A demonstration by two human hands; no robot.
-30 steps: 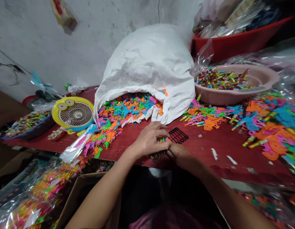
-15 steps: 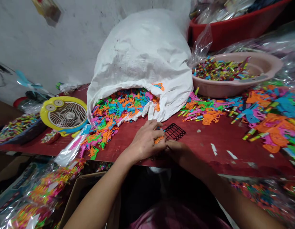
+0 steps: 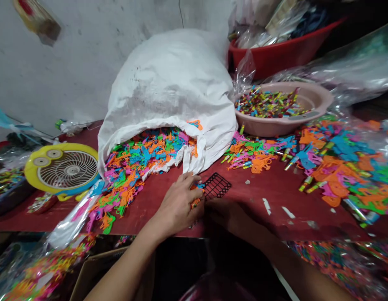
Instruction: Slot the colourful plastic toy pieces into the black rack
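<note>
Head view: left hand (image 3: pixel 178 205) hides most of its plastic pieces (image 3: pixel 196 193).

the person's left hand (image 3: pixel 178 205) and right hand (image 3: pixel 227 217) are both bare, and so are the left forearm (image 3: pixel 125 267) and the right forearm (image 3: pixel 307 276) — long and slim in this view, running out of the picture at the bottom edge. the right hand lies in shadow, so its details are hard to see. at the bottom middle shows a little of the clothing (image 3: pixel 217 288) — a dim pink or magenta cloth, its exact shape i cannot tell.
</note>
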